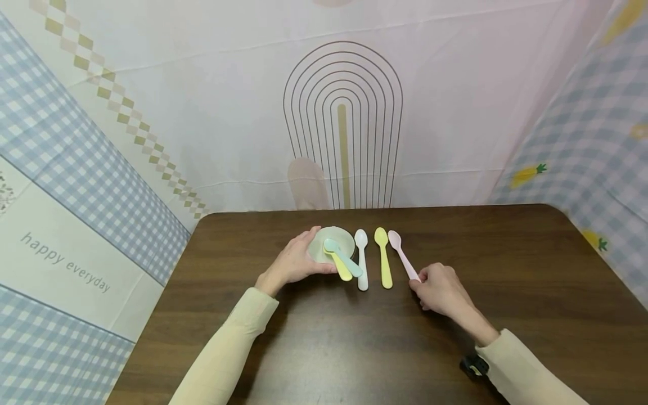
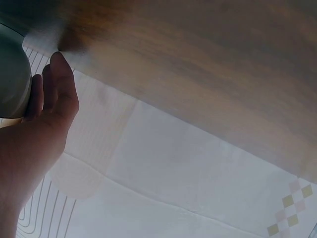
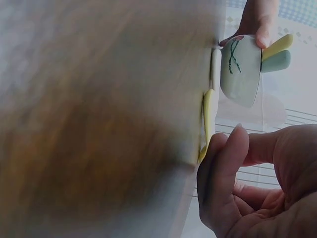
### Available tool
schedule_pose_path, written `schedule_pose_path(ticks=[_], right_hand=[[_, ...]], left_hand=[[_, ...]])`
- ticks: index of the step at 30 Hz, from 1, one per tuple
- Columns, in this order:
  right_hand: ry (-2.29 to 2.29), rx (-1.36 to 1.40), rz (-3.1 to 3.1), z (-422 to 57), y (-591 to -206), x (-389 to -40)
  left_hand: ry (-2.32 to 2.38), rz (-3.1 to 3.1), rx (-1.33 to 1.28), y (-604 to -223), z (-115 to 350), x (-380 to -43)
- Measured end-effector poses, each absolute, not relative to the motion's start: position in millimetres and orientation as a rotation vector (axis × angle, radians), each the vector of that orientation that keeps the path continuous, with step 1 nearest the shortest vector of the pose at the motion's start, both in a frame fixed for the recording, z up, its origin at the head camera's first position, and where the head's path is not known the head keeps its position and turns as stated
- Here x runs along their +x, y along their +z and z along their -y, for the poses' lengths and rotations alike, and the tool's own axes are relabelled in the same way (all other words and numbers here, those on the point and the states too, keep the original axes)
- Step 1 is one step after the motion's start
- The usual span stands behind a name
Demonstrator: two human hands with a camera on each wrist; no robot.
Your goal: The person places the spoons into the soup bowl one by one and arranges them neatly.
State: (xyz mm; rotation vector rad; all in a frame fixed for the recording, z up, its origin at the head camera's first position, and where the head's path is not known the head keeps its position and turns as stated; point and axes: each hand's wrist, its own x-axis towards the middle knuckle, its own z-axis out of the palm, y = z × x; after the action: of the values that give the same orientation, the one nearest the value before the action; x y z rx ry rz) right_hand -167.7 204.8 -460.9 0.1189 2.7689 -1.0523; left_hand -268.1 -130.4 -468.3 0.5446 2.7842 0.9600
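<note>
My left hand [image 1: 297, 260] grips a small pale bowl [image 1: 345, 238] around its left side, with the thumb on the near side. A mint-green spoon [image 1: 346, 261] and a yellow spoon [image 1: 342, 271] lean in it, handles over the rim. In the right wrist view the bowl [image 3: 239, 74] shows a green drawn pattern. To its right a white spoon [image 1: 361, 261], a second yellow spoon [image 1: 384, 261] and a pink spoon [image 1: 404, 257] lie on the table. My right hand [image 1: 439, 288] pinches the pink spoon's handle end; the fingers hide that end.
The dark wooden table [image 1: 334, 343] ends at a back edge just beyond the bowl. Behind it hangs a white patterned cloth [image 1: 243, 129]. Blue checked cloth [image 1: 45, 90] hangs at the sides. A small black device [image 1: 475, 367] is by my right sleeve.
</note>
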Motion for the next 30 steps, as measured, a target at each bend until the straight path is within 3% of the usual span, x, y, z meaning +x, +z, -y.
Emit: schedule_pose_path(ticks=[30], right_hand=[[-1.328,0.098,-2.677,-206.8,-431.8,-155.4]], left_hand=[[0.964,-2.783,0.547,-469.1,130.3,-268.4]])
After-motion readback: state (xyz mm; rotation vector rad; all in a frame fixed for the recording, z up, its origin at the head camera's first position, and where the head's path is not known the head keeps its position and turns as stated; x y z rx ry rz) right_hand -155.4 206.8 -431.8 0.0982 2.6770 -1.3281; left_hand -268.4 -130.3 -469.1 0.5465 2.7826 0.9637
